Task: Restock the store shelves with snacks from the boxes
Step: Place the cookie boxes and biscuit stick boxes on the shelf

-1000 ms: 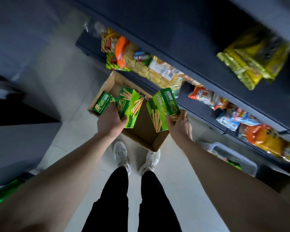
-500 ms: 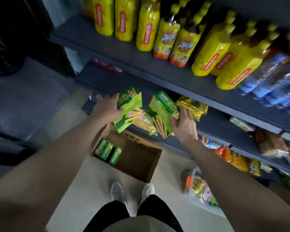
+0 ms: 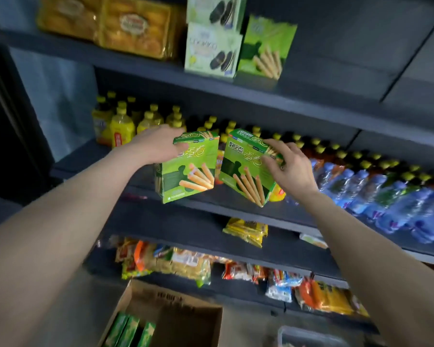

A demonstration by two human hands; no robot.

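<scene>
My left hand (image 3: 158,144) grips the top of a green biscuit-stick box (image 3: 186,169), held upright in front of the drinks shelf. My right hand (image 3: 288,164) holds a second green biscuit-stick box (image 3: 246,169) by its upper right corner, tilted a little to the right. Both boxes hang side by side in the air, a small gap between them. On the upper shelf stands a matching green box (image 3: 266,48) next to stacked cookie boxes (image 3: 212,48). Below, an open cardboard carton (image 3: 186,319) on the floor holds three more green boxes (image 3: 130,331).
Dark shelving (image 3: 286,106) fills the view. Yellow juice bottles (image 3: 120,126) and blue water bottles (image 3: 386,194) line the middle shelf. Golden snack packs (image 3: 133,23) sit top left. Bagged snacks (image 3: 181,264) crowd the lower shelves. A clear bin (image 3: 308,336) stands at the bottom right.
Both hands have risen with their green boxes from the carton to the drinks shelf level. My view has tilted up from the floor to the upper shelves.
</scene>
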